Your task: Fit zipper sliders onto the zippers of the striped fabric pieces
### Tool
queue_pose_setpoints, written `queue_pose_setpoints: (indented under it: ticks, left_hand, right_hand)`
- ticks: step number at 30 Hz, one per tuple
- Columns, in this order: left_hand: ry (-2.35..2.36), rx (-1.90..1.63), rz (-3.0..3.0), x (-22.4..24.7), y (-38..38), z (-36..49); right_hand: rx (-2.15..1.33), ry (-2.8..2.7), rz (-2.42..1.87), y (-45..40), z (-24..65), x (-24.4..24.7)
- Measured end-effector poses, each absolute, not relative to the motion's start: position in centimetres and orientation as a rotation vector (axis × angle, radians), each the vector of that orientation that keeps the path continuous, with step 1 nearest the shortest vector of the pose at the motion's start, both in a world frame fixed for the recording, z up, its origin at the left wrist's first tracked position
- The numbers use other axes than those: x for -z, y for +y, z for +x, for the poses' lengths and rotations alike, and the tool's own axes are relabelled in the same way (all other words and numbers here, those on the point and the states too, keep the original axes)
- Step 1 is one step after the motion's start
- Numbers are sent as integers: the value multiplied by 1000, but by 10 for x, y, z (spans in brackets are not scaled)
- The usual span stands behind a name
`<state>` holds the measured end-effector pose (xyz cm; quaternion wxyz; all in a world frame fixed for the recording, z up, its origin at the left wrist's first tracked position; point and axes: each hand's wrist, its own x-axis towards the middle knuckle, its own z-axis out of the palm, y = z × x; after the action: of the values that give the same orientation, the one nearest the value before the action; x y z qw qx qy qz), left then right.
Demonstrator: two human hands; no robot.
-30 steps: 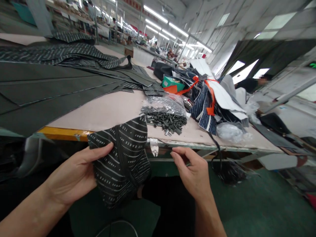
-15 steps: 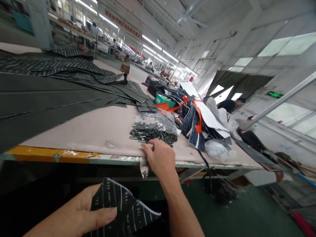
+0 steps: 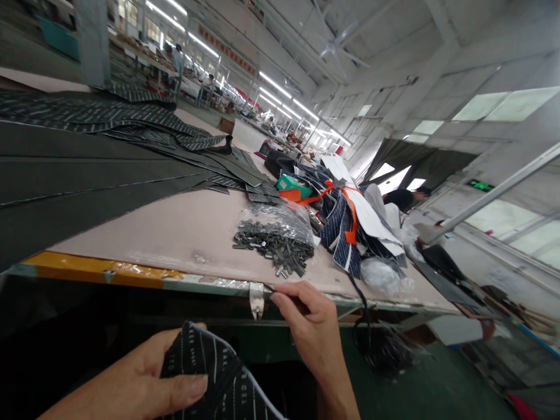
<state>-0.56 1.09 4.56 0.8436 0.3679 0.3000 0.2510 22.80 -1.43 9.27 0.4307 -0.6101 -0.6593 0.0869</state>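
Observation:
My left hand (image 3: 153,370) holds a dark printed fabric piece (image 3: 214,373) with a pale edge, thumb on top, at the lower left. At the table's front edge my right hand (image 3: 308,312) is closed, thumb and index finger pinched on a small dark piece whose shape is mostly hidden. Just left of those fingertips, a small metal fixture (image 3: 256,300) hangs on the edge. Behind them lies an open clear bag (image 3: 280,216), small dark metal pieces (image 3: 284,248) spilling out of it onto the table.
Long dark fabric strips (image 3: 87,166) cover the left of the table (image 3: 144,233). Right of the bag are a green box (image 3: 293,184), an orange strap (image 3: 351,216) and bundled blue printed fabric (image 3: 339,233). A person (image 3: 400,199) is in the right background.
My right hand has moved from the metal pieces toward me and right, to the table edge. Some pieces now lie spread nearer the edge. My left hand still holds the fabric.

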Motion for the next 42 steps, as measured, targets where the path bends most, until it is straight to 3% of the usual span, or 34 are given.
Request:
queue_pose_setpoints:
  ticks: [6, 14, 19, 26, 34, 42]
  left_hand:
    - [515, -419, 854, -30, 8, -5]
    - [458, -363, 875, -19, 12, -6]
    - [493, -388, 892, -17, 12, -11]
    - [610, -436, 854, -18, 8, -6]
    - [756, -504, 895, -38, 5, 14]
    - [737, -559, 1169, -24, 2, 27]
  right_hand:
    - [-168, -1688, -1385, -52, 219, -73]
    - [167, -1959, -1256, -39, 212, -59]
    - [191, -2048, -1335, -36, 213, -64]
    - [-110, -1873, -1355, -21, 219, -68]
    - [-957, -981, -1204, -71, 219, -32]
    - [-814, -960, -1372, -80, 192, -31]
